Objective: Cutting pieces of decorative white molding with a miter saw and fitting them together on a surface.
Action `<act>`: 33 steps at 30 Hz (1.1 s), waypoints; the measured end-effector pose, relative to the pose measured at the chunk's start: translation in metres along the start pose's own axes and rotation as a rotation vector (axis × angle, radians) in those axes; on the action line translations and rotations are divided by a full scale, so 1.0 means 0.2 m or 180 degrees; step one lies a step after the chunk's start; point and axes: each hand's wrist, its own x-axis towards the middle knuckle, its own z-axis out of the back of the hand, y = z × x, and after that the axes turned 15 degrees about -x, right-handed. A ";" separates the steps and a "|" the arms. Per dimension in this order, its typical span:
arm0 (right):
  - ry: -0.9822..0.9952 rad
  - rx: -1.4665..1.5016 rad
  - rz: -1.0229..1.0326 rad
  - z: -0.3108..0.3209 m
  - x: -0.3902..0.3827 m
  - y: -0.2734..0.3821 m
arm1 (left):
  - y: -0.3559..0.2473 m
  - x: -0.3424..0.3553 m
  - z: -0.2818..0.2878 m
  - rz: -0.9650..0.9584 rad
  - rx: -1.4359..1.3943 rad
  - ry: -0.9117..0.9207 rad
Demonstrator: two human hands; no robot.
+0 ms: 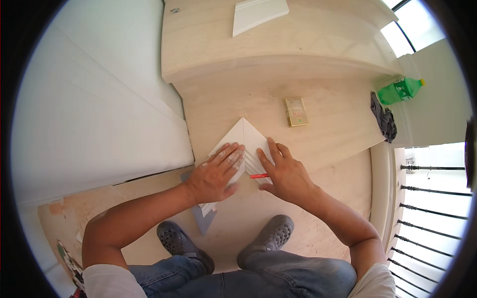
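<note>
Two white moulding pieces meet along a seam in a pointed corner on the beige step. My left hand point(214, 170), dusted with white, lies flat with fingers stretched over the left moulding piece point(229, 139). My right hand point(287, 173) presses on the right moulding piece point(255, 136) with its fingers spread. A flat red stick point(258, 176) pokes out between that hand's thumb and index finger; the rest of it is hidden by the hand. Beneath the left piece's lower end, a grey flat board point(202, 222) shows partly.
A gold box point(296, 111) lies beyond my right hand. Another white moulding piece point(258, 15) rests on the upper step. At right are a green bottle point(400, 91), a dark cloth point(383, 118) and black railing bars point(432, 189). A white wall point(99, 114) borders the left.
</note>
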 end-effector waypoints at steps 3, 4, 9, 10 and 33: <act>-0.0021 -0.0035 -0.0020 0.01 0.00 0.00 | 0.00 0.01 0.02 -0.0029 0.0030 0.0052; -0.0019 -0.0042 -0.0040 0.01 0.00 0.00 | 0.00 0.01 0.02 -0.0027 0.0061 0.0078; -0.0101 -0.0035 -0.0106 -0.01 0.00 0.02 | -0.01 0.01 0.04 -0.0005 0.0146 0.0230; -0.0051 -0.0062 -0.0108 -0.01 0.00 0.02 | -0.01 0.01 0.04 0.0013 0.0131 0.0206; -0.0101 0.0166 -0.0182 -0.08 -0.03 0.01 | 0.01 0.05 0.03 -0.0065 0.0044 0.0313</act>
